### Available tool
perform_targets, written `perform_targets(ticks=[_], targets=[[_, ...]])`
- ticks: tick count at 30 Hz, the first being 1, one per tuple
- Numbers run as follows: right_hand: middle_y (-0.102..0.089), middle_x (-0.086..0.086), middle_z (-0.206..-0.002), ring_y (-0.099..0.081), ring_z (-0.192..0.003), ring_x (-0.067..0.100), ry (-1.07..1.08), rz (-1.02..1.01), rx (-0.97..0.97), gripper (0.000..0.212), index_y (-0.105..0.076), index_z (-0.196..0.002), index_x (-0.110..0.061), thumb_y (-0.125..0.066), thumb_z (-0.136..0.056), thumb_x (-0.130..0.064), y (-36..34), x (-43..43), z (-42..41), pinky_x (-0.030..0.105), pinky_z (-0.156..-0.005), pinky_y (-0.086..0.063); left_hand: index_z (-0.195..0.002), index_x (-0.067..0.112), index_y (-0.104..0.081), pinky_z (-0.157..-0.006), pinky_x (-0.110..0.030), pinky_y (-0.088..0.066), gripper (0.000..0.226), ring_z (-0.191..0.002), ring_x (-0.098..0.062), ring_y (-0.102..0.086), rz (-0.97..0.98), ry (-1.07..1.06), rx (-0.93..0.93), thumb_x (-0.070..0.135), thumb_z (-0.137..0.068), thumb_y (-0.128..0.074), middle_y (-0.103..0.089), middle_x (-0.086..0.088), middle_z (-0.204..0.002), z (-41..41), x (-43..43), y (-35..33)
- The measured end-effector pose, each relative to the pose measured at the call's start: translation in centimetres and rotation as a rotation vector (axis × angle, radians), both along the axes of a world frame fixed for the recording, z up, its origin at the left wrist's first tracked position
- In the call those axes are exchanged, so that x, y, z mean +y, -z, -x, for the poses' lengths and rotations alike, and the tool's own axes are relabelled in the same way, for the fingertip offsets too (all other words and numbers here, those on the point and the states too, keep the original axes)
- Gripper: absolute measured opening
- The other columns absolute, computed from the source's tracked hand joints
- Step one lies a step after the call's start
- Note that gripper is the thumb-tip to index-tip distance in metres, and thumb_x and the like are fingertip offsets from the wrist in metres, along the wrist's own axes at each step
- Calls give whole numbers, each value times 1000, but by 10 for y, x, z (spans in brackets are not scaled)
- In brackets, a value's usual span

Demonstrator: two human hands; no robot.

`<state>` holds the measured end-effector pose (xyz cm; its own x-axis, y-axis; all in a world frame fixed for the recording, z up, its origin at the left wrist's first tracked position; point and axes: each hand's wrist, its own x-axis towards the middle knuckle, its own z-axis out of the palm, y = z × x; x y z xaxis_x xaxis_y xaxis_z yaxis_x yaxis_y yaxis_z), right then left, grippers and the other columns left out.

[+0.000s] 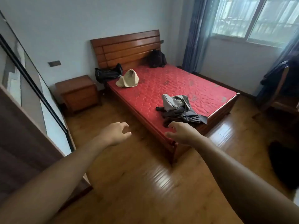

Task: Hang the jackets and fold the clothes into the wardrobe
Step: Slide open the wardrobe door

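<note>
Glossy wood floor (145, 183) — barred window (258, 18)

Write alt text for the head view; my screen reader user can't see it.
Two empty hands, left hand and right hand, reach toward a grey clothes pile on a red mattress; a beige garment lies farther back.

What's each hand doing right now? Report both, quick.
Left hand: open, fingers curled, holding nothing.
Right hand: open, empty, reaching toward the grey clothes on the bed.
</note>
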<state>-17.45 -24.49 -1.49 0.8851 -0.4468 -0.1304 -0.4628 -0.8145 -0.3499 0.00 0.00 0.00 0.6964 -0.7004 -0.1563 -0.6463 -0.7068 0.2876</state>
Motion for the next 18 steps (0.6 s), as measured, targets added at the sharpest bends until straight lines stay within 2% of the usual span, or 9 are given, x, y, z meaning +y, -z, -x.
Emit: perform_targets(ticks=[4,8,14,18], targets=[[-67,5,-117,-64,-108,26,-32,1,29,53,-62,-121,-23,-59,-86,-62,0,0,-16,42,-91,-54,-145,29,-49,-100,-41,-52,54,-126,-20,-56,-17,-53,15,53,-97,-55,-56,0,-142,-6,4,4],[-65,4,-124,-62,-113,26,-66,-7,29,55,-60,-127,-25,-59,-87,-62,1,-6,-47,43,-94,-53,-146,28,-49,-101,-43,-51,54,-127,-22,-55,-9,-94,15,52,-97,-55,-56,-1,-143,-25,1,7],[-65,3,-122,-62,-111,25,-130,5,15,50,-60,-130,-25,-59,-92,-57,5,-25,-112,40,-90,-52,-146,29,-48,-99,-40,-52,54,-126,-22,-56,5,-140,20,53,-98,-54,-54,0,-144,-81,-19,20],[-67,4,-117,-63,-108,26,-147,-2,48,45,-61,-125,-23,-60,-93,-55,1,-44,-167,41,-89,-53,-146,30,-48,-100,-40,-51,54,-129,-22,-54,14,-161,32,53,-98,-54,-53,0,-146,-132,-35,24]])
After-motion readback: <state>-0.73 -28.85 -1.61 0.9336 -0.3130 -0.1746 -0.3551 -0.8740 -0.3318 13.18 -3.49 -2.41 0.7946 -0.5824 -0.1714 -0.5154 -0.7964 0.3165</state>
